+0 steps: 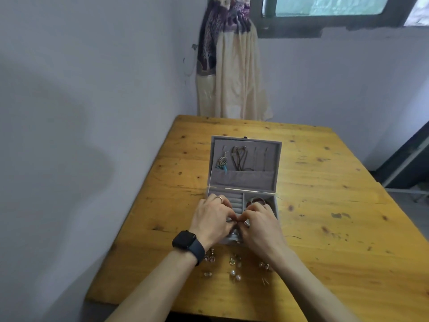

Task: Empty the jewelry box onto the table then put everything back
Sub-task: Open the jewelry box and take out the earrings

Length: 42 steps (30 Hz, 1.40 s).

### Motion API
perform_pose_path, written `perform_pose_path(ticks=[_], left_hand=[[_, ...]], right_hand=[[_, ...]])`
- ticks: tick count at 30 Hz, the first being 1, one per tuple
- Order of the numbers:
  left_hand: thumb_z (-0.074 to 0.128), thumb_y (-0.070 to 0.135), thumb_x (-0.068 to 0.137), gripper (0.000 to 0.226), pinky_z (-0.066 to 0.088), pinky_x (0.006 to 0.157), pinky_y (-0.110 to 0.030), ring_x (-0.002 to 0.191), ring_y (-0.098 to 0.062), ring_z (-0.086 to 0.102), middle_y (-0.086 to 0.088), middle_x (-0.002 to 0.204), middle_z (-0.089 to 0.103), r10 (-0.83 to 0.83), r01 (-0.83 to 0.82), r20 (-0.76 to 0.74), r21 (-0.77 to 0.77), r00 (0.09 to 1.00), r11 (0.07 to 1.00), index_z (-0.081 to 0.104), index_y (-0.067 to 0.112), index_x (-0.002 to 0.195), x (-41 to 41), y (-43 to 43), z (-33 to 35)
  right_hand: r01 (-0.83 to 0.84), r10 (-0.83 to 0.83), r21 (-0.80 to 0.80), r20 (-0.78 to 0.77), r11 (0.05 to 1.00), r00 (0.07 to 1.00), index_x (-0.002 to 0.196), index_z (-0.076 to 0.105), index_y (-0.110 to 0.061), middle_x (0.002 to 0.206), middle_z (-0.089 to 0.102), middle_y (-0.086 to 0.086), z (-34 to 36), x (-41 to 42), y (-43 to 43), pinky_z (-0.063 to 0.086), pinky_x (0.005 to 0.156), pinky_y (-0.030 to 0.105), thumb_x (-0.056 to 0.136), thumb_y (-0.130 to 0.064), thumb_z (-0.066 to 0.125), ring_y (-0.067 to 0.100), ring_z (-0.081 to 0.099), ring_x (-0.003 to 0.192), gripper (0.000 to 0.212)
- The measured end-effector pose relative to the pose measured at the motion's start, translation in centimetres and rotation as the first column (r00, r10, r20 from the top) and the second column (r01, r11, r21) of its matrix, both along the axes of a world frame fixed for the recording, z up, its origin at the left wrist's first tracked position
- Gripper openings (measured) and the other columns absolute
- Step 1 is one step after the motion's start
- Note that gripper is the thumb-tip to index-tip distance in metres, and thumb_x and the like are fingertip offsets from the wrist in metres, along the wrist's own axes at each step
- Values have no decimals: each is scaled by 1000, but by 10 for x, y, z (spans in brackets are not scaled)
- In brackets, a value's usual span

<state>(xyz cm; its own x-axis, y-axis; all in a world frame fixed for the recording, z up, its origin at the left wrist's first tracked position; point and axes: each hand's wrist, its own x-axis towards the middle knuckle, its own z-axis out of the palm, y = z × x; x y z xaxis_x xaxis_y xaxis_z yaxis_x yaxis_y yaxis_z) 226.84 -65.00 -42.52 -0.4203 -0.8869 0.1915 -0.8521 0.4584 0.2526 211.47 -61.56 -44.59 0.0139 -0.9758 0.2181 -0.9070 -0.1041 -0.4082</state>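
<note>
grey velvet lines the one jewelry box (243,180), which the head view shows in the middle of the yellow pine bench (325,205) with its lid thrown open and leaning back. inside the lid hang one feather earring (221,162), one brown cord necklace (239,159) and two thin chains (260,158), all above a single pocket. the base has ring rolls (238,204) on its left and one compartment on its right that holds bangles (257,200); how many i cannot tell.

two hands meet over the base's near half. the left hand (212,217) has a narrow grip, its fingertips pinching a thin sliver (229,221). the right hand (260,219) is also pinched tight, on a silvery loop (247,222). whether these are one piece or two is too small to tell. one black smartwatch (185,242) sits on the left wrist and one finger ring (219,199) on the left hand.

near the bench's front edge, between the forearms, lie six small clusters of earrings, among them two pearl studs (235,275). one curtain (229,66) hangs beside one window (325,10).
</note>
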Motion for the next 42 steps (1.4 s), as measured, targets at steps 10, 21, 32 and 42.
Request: perform_pose_path(ticks=[10, 21, 32, 42], left_hand=[[56, 34, 96, 4, 43, 90, -24, 104, -3, 49, 17, 104, 57, 102, -85, -305, 69, 947, 994, 60, 31, 97, 33, 28, 14], [68, 29, 89, 6, 46, 92, -37, 106, -4, 50, 19, 107, 59, 174, -149, -361, 99, 916, 984, 64, 34, 90, 98, 132, -24], [68, 39, 89, 10, 36, 95, -33, 114, -7, 49, 18, 113, 61, 180, -156, -297, 102, 938, 983, 73, 30, 91, 92, 150, -45], [69, 42, 89, 13, 37, 98, -35, 112, -4, 48, 19, 111, 60, 179, -150, -327, 113, 928, 982, 76, 32, 95, 93, 151, -43]], right_hand=[[37, 8, -120, 356, 992, 935, 89, 71, -28, 98, 56, -18, 28, -5, 52, 45, 77, 13, 88, -26, 74, 1, 56, 94, 4], [-27, 42, -43, 393, 999, 919, 89, 74, -27, 90, 60, -10, -19, 57, 145, 45, 77, 28, 86, -27, 76, 12, 55, 88, 3], [36, -35, 2, 299, 999, 954, 92, 78, -29, 91, 67, -5, -26, 74, 143, 46, 79, 41, 86, -33, 76, 23, 55, 89, 7], [55, -59, 22, 391, 998, 919, 97, 79, -28, 91, 65, -7, -27, 70, 144, 50, 80, 43, 83, -32, 80, 18, 59, 90, 15]])
